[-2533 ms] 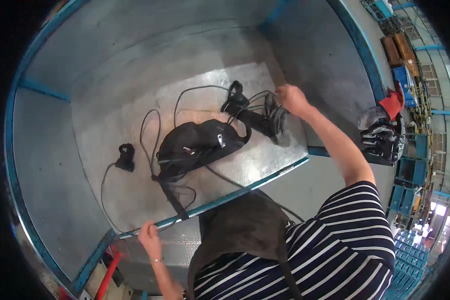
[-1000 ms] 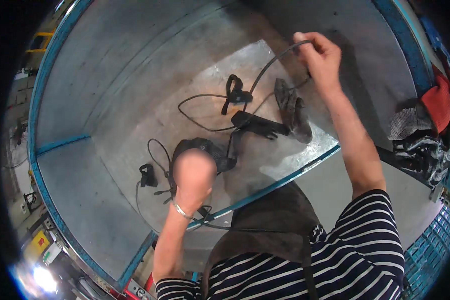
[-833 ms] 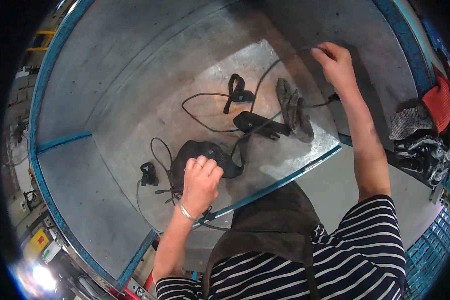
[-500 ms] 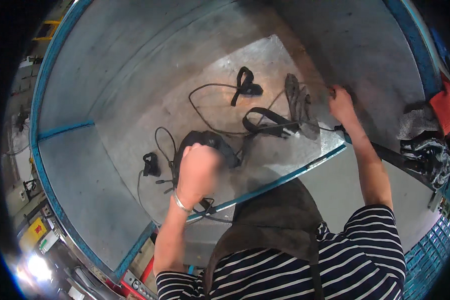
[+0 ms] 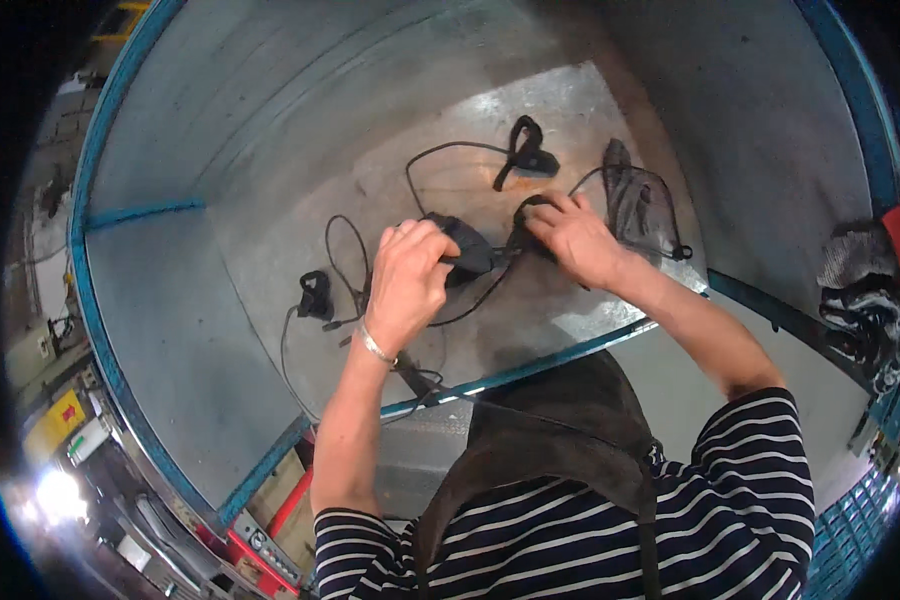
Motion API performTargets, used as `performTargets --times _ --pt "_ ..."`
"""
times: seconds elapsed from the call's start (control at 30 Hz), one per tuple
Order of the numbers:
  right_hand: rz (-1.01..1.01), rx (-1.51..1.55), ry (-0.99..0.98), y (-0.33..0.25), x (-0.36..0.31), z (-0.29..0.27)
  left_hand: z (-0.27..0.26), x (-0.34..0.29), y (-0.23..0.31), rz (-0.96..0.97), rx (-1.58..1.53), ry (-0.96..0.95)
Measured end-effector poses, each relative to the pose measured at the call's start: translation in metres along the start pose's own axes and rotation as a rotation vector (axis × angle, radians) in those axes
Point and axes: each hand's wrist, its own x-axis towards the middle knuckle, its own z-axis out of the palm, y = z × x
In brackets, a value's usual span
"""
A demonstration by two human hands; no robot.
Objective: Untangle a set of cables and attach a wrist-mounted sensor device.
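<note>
Off the cable (image 5: 674,215) now, the right hand (image 5: 582,242) grips a strap (image 5: 526,222), the left hand (image 5: 407,275) a bag (image 5: 473,250), occupying both.

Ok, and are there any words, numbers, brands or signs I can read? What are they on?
None can be read.
Yellow panel, far left: a red mark, too blurred to make out.
Green-and-white object just below it: too small and blurred to tell if it has writing.
Black bag at the left hand: no lettering shows.
</note>
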Motion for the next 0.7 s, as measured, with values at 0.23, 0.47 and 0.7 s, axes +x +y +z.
performTargets --times 0.23,0.47,0.7 --pt "0.071 -0.026 -0.315 0.000 -0.036 0.014 -0.008 0.001 -0.017 -0.062 -0.016 0.118" --pt "0.257 0.297 -0.083 0.003 -0.028 0.001 -0.013 -0.007 -0.013 -0.057 -0.064 0.160" --pt "0.049 -0.039 0.353 0.043 0.074 0.026 -0.017 -0.014 -0.009 -0.013 -0.105 0.176"
